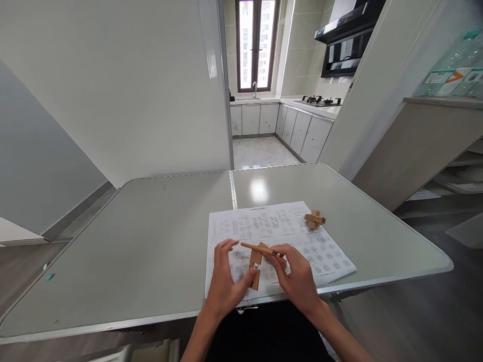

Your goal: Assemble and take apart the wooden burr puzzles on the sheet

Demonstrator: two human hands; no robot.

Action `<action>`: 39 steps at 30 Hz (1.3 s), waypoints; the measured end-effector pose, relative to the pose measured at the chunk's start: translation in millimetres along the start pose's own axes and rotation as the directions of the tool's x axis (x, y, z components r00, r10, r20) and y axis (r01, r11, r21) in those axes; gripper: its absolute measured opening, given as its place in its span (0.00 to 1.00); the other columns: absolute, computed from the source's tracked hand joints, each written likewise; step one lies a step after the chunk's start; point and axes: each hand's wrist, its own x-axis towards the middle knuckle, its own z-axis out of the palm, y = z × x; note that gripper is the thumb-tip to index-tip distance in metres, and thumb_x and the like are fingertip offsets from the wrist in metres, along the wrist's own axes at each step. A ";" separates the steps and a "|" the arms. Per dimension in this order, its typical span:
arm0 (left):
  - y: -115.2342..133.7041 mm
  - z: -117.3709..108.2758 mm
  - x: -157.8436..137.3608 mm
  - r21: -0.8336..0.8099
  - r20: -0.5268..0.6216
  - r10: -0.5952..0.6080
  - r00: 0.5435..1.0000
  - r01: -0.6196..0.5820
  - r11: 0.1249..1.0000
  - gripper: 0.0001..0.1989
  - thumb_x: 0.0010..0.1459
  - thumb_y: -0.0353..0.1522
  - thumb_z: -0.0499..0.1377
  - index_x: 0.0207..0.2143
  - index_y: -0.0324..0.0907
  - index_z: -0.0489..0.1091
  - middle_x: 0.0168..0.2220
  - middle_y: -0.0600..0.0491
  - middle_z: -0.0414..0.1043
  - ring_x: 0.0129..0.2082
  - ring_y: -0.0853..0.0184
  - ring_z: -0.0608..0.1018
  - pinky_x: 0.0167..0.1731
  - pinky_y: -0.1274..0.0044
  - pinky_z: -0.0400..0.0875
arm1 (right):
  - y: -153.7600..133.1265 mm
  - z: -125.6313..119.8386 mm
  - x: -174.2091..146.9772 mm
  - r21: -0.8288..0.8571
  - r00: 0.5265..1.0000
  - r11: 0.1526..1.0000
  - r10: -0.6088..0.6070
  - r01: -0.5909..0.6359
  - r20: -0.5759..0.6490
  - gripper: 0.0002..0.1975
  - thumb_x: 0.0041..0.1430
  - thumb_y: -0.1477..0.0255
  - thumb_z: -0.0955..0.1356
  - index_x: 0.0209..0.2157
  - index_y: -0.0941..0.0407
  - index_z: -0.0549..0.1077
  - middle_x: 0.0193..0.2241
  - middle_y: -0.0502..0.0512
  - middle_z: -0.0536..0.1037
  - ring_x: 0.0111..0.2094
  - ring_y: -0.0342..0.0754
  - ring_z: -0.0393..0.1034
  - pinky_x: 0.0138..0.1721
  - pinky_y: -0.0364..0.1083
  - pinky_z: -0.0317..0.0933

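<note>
In the head view, print is carried by a white sheet (222,229) on the table (151,241), but its heading and rows are too small to be read. Bottles (453,58) are cut off at the right edge, their label unreadable (an orange mark is shown). Over the sheet, a wooden stick (252,246) is pinched by the right hand (296,271). A notched block (257,257) is touched by the left hand (226,286), its fingers spread; whether it is gripped cannot be told.

Bright window (257,46) overexposed; glare spot on glossy tabletop (158,241); edges stretched by wide-angle distortion.
</note>
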 end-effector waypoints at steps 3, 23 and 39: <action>0.4 0.7 1.2 -0.064 0.056 -0.132 0.990 0.135 0.989 0.19 0.71 0.47 0.52 0.54 0.44 0.63 0.45 0.48 0.74 0.43 0.59 0.78 0.46 0.66 0.74 | -3.9 2.4 -2.0 0.026 0.998 0.999 -0.044 0.045 -0.041 0.05 0.72 0.74 0.66 0.46 0.51 0.72 0.39 0.57 0.81 0.42 0.53 0.79 0.40 0.52 0.74; 12.6 1.5 -1.7 -0.108 0.309 -0.131 0.942 0.171 0.979 0.17 0.72 0.45 0.51 0.50 0.42 0.68 0.21 0.60 0.66 0.19 0.70 0.67 0.22 0.79 0.60 | -10.6 8.5 -1.2 -0.064 0.973 0.987 -0.131 0.146 0.191 0.18 0.74 0.76 0.63 0.61 0.48 0.70 0.45 0.56 0.82 0.43 0.52 0.80 0.42 0.51 0.76; 10.0 2.3 3.8 -0.102 0.358 -0.151 0.922 0.199 0.975 0.17 0.73 0.46 0.50 0.43 0.42 0.67 0.19 0.62 0.61 0.18 0.72 0.62 0.22 0.79 0.55 | -5.7 12.2 -2.5 -0.197 0.986 0.967 -0.147 0.159 0.074 0.14 0.73 0.77 0.64 0.54 0.51 0.75 0.42 0.56 0.84 0.38 0.52 0.79 0.40 0.52 0.71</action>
